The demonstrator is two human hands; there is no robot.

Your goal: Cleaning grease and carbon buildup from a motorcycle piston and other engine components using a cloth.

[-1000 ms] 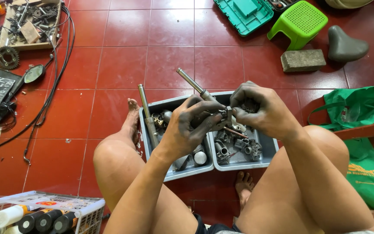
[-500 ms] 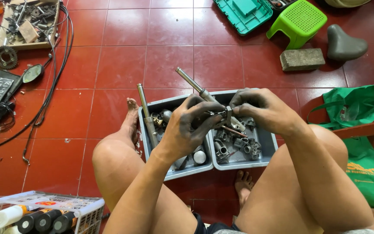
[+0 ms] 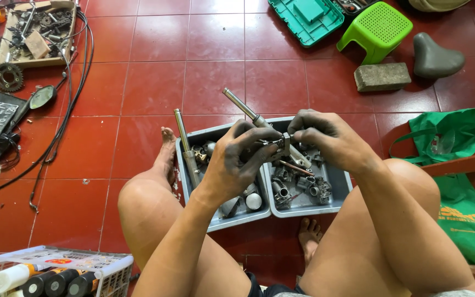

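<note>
Grimy, your left hand (image 3: 237, 162) and right hand (image 3: 331, 137) both pinch a small metal part (image 3: 282, 143) at frame centre, just above the grey trays (image 3: 336, 190) between your knees.

Viewpoint: head-worn, above the grey tray (image 3: 333, 181).
Facing: steeply down between the knees onto the tray.
Nearness: close, tray mid-frame.
Shared views: single view only.

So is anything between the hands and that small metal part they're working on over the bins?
Nothing visible. The left hand and the right hand both pinch the small metal part directly with their fingertips, above the two grey bins of metal parts. A long rod sticks up behind, clear of the grip.
</note>
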